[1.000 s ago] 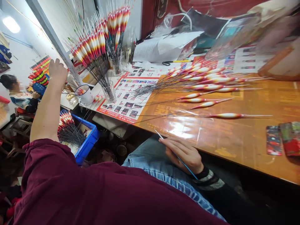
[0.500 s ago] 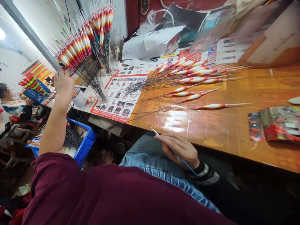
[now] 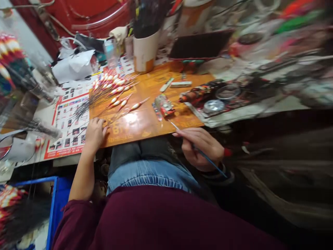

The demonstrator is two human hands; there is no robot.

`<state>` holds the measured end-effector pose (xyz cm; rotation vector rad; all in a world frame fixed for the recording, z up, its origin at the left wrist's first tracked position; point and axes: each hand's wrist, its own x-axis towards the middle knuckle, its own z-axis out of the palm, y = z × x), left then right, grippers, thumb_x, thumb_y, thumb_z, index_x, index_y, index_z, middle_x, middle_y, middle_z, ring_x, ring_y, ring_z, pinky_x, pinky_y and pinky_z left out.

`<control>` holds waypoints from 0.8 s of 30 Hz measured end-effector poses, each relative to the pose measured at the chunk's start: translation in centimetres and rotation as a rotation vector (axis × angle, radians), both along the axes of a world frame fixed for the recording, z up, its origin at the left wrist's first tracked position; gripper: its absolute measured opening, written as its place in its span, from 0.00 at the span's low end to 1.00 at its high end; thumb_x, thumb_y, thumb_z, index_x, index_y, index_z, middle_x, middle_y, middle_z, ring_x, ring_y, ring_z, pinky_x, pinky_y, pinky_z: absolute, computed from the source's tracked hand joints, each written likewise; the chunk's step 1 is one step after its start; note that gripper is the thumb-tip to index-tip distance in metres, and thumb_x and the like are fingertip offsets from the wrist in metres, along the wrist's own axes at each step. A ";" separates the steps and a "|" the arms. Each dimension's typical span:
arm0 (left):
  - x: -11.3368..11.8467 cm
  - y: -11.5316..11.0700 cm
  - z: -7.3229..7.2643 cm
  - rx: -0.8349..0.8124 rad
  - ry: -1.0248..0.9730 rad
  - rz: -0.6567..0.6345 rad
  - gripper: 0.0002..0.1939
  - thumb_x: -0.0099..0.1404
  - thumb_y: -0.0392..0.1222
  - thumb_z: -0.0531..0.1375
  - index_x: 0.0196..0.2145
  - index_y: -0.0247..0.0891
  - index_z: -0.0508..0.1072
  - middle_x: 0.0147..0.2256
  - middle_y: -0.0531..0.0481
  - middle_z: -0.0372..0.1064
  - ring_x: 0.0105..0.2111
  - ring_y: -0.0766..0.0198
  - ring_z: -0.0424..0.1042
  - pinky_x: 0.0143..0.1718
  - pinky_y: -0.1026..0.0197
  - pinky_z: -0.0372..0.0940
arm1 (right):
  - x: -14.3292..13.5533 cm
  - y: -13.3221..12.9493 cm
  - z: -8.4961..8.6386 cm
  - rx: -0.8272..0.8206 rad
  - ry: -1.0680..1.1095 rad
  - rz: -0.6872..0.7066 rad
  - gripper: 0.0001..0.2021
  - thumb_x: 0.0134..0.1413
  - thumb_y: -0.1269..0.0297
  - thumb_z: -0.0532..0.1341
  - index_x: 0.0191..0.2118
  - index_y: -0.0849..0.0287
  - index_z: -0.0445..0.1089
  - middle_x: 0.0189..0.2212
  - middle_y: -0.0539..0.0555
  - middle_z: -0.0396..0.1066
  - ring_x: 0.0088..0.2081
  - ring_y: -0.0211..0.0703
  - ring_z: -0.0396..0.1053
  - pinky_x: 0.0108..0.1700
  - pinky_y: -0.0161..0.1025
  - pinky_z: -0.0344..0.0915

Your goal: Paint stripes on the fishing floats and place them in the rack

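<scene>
Between the fingers of my right hand (image 3: 201, 147) is a thin blue-handled paintbrush (image 3: 205, 157), its pale pointed tip slanting up and left near the table edge. My left hand (image 3: 95, 133) rests on the near edge of the table, fingers lying on the surface and thumb apart, holding nothing I can see. Just beyond it are the dark thin stems of several red, white and yellow fishing floats (image 3: 111, 85), lying in a spread bunch. One float (image 3: 135, 106) lies apart, nearest to me.
A small box-like block with a patterned wrapping (image 3: 164, 105) sits beyond the brush tip. Farther right are a dark orange-tipped tool (image 3: 192, 95) and a round shiny lid (image 3: 213, 106). A pale container (image 3: 146, 52) stands behind. A blue crate (image 3: 54, 205) with floats is low at left.
My left hand has come from the upright bundle of floats at the left to the table edge. The view has swung right; the brush stays in my right hand.
</scene>
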<state>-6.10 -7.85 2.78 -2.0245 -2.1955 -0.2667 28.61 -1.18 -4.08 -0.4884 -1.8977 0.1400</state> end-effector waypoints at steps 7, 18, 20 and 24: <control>-2.0 3.0 -3.4 0.164 0.028 -0.043 0.14 0.72 0.46 0.52 0.37 0.37 0.74 0.37 0.42 0.71 0.42 0.51 0.68 0.47 0.53 0.63 | 8.8 1.6 2.5 -0.166 0.141 -0.517 0.14 0.64 0.66 0.58 0.52 0.50 0.74 0.37 0.53 0.79 0.37 0.47 0.77 0.42 0.46 0.75; -2.0 3.3 -3.8 0.329 -0.033 -0.101 0.16 0.72 0.51 0.54 0.36 0.36 0.74 0.35 0.43 0.72 0.37 0.55 0.71 0.40 0.56 0.64 | 10.3 5.3 5.8 -0.367 0.253 -0.595 0.18 0.69 0.52 0.53 0.38 0.56 0.75 0.28 0.52 0.76 0.30 0.38 0.75 0.37 0.35 0.72; -1.9 3.3 -3.7 0.333 -0.065 -0.087 0.16 0.71 0.51 0.55 0.36 0.36 0.74 0.35 0.44 0.72 0.37 0.55 0.71 0.39 0.56 0.65 | 9.5 5.8 6.0 -0.403 0.212 -0.543 0.19 0.69 0.51 0.53 0.36 0.57 0.75 0.26 0.51 0.75 0.28 0.37 0.74 0.36 0.35 0.71; -1.8 3.2 -3.6 0.329 -0.101 -0.072 0.15 0.70 0.51 0.57 0.35 0.37 0.74 0.35 0.44 0.73 0.37 0.56 0.72 0.39 0.56 0.65 | 8.2 7.0 5.8 -0.429 0.114 -0.483 0.19 0.68 0.52 0.53 0.34 0.57 0.75 0.25 0.52 0.75 0.28 0.39 0.73 0.37 0.36 0.70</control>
